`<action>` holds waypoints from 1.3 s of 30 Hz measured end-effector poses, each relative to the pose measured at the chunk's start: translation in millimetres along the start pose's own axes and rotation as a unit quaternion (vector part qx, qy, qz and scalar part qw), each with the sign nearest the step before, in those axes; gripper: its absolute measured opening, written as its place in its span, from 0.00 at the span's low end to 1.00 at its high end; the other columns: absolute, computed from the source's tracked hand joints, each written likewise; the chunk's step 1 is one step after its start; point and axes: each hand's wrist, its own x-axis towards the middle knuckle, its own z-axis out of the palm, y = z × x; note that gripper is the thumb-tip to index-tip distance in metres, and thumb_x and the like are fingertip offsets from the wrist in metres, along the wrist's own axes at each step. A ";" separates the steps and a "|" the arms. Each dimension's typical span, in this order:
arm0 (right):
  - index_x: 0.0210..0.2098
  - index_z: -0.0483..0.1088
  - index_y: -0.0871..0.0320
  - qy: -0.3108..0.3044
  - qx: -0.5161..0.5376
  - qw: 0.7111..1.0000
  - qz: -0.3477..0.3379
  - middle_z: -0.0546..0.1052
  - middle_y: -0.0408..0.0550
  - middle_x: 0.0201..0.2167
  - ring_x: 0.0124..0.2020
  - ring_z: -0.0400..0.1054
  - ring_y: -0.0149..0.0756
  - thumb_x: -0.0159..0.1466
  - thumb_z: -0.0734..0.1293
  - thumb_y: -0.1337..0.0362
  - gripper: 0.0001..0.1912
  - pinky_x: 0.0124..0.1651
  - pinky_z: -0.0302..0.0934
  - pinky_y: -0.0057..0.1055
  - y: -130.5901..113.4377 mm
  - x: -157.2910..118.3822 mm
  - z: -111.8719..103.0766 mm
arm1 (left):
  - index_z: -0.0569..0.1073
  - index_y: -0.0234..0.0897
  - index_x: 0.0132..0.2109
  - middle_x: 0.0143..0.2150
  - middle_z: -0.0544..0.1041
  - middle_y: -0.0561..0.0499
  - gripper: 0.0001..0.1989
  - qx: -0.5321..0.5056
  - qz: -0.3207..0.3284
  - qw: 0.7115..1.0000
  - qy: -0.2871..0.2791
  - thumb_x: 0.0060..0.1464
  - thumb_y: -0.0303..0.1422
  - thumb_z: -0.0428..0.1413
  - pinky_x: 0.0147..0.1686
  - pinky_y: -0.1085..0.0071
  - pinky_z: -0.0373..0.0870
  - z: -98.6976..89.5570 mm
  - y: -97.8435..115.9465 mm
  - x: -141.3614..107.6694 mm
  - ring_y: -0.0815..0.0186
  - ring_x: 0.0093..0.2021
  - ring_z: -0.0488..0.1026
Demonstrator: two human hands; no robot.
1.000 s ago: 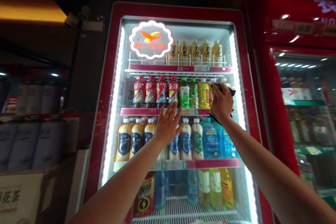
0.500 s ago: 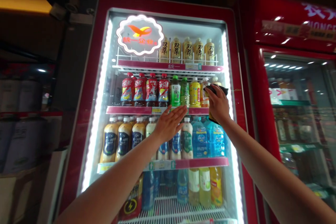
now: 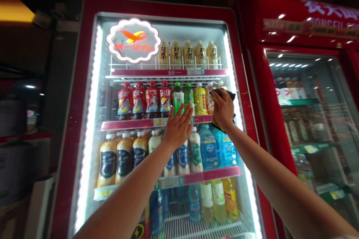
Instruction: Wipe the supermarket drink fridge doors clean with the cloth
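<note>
A dark cloth (image 3: 230, 96) with a yellowish part showing below is under my right hand (image 3: 223, 109), which presses it against the glass door (image 3: 134, 73) of a lit red drinks fridge. The fingers are bent over the cloth near the door's right side. My left hand (image 3: 178, 127) lies with fingers spread, in front of the second pink shelf edge, and seems to rest on the glass; contact is hard to make out. Behind it stand a green-capped bottle (image 3: 178, 96) and white-capped bottles, partly covered by my hand and forearm.
Rows of bottles fill the shelves behind the glass, among them red-capped bottles (image 3: 139, 99) and blue bottles (image 3: 209, 149). A glowing scalloped sign (image 3: 133, 40) is at the upper left of the door. Another red fridge (image 3: 280, 37) stands to the right.
The view has shifted, so the fridge sits further left in the picture. My left hand has its fingers more spread and pointing upward. The cloth stays under my right hand.
</note>
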 end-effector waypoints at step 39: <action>0.68 0.64 0.48 -0.060 -0.088 0.994 0.018 0.62 0.52 0.72 0.73 0.54 0.51 0.71 0.56 0.72 0.28 0.66 0.61 0.54 89.0 -25.1 -39.8 | 0.36 0.40 0.77 0.78 0.44 0.47 0.39 -0.040 -0.015 0.999 0.033 0.67 0.32 0.47 0.76 0.51 0.35 30.5 104.8 42.4 0.60 0.78 0.40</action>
